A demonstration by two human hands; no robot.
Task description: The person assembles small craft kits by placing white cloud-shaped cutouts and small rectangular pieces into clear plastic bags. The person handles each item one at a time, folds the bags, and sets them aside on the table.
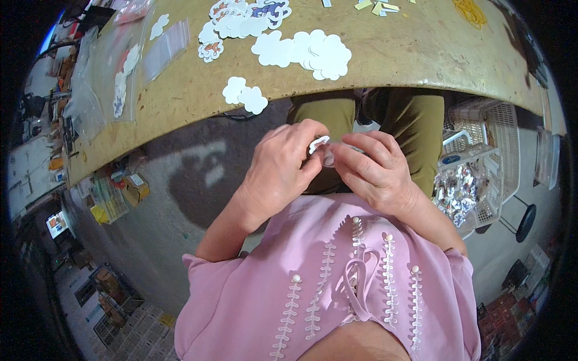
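Over my lap, just off the table's near edge, my left hand [278,161] is closed on a small white-edged cutout card [319,143]. Opposite it, my right hand [378,171] has its fingers bent in close to the card. A bit of clear film [329,159] shows between the two hands; its shape is mostly hidden by the fingers. Whether the right fingertips grip that film is hard to make out. Nearest on the table, a few white scalloped cutouts [244,96] lie at the edge, with a larger spread of blank white cutouts [322,55] beyond.
Printed cutouts [241,19] are heaped farther back on the table [409,57]. Clear sleeves [167,49] and a big plastic bag [84,96] lie at left. Yellow rubber bands [469,12] sit far right. Beside my right leg stands a white basket [509,144] holding colourful pieces [457,195].
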